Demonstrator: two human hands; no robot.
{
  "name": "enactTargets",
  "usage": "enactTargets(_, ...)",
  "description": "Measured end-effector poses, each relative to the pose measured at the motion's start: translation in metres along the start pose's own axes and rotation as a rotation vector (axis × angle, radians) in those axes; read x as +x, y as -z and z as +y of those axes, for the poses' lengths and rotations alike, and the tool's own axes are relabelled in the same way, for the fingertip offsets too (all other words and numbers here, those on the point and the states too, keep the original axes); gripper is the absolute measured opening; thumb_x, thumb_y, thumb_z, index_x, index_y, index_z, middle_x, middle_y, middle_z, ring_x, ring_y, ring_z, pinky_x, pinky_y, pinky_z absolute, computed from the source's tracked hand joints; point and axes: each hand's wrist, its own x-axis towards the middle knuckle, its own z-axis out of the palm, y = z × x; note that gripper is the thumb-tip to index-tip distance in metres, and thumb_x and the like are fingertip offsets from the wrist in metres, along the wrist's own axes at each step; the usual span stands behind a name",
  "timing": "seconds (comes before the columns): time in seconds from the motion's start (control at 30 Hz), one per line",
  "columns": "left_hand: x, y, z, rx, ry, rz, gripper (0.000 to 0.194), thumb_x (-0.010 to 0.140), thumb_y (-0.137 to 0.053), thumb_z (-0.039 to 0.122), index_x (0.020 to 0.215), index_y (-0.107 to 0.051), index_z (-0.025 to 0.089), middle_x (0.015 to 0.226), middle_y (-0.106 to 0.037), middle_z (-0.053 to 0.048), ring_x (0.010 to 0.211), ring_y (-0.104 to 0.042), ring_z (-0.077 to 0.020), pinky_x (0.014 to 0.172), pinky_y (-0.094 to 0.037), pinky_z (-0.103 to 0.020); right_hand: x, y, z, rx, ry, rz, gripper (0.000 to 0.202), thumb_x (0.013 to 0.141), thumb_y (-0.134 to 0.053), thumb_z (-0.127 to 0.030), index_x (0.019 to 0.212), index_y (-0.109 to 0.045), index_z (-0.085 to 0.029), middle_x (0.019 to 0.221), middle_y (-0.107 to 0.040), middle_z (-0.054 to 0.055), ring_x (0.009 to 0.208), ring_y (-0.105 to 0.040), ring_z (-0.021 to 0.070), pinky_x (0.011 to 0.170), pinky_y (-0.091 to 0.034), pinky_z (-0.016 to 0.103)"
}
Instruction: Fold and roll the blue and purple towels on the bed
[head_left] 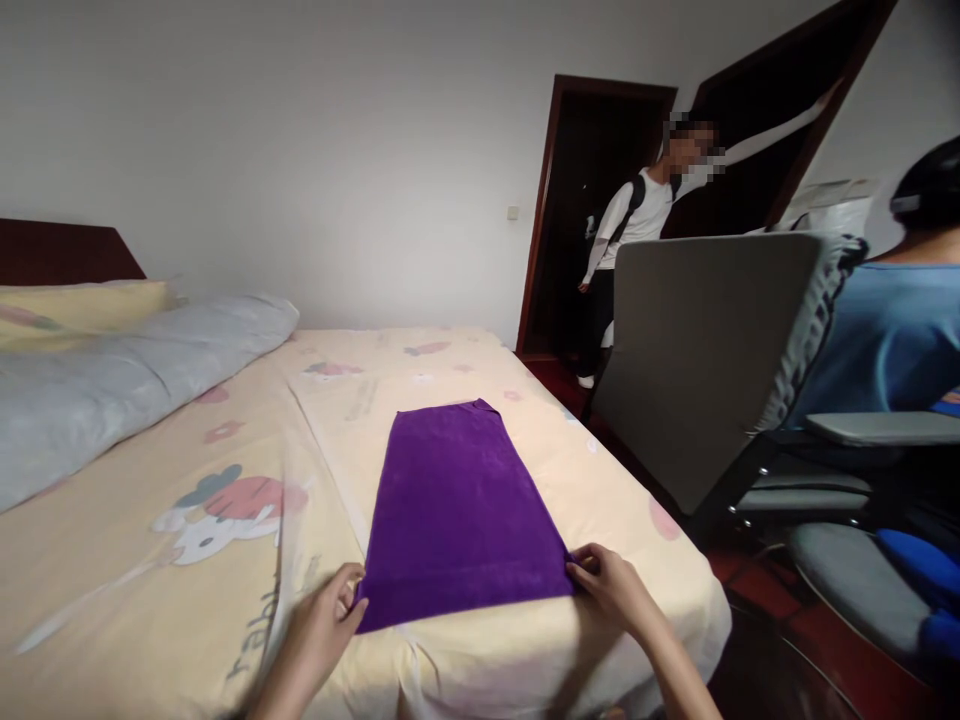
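A purple towel (459,505) lies spread out on the bed, its near edge close to the front of the mattress. My left hand (330,612) pinches the near left corner of the cloth between thumb and fingers. At the near right corner, my right hand (606,582) grips the towel in the same way. The far right corner of the cloth is slightly folded over. Under it, the cream bedsheet (225,590) carries rabbit and strawberry prints and shows several creases.
A rolled grey quilt (150,370) and a yellow pillow (90,305) lie at the left. To the right stands a grey chair (705,360) with a person in blue (892,330) beside it. Another person (637,215) stands near the dark door (574,190).
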Motion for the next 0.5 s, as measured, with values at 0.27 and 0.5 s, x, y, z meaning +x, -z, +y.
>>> enactTargets(0.27,-0.01,0.007,0.014,0.331,-0.469,0.111,0.024,0.086,-0.057,0.033,0.106,-0.069,0.034,0.112,-0.069,-0.006,0.107,-0.064,-0.0264,0.095,-0.052,-0.038,-0.021,0.014,-0.022,-0.179,0.364,-0.007,0.019,0.08,-0.055,-0.026,0.096,-0.065,-0.023,0.105,-0.063,0.008,0.1,-0.06,0.0239,0.088,-0.047,0.033)
enactTargets(0.5,-0.005,0.005,0.003,0.241,-0.457,-0.093,0.046,0.074,-0.055,0.012,0.111,-0.07,0.034,0.116,-0.071,-0.002,0.113,-0.064,-0.0235,0.1,-0.052,-0.034,-0.015,0.008,-0.015,-0.162,0.449,-0.145,0.049,0.063,-0.049,-0.01,0.106,-0.07,-0.021,0.111,-0.066,0.007,0.106,-0.06,0.024,0.095,-0.045,0.034)
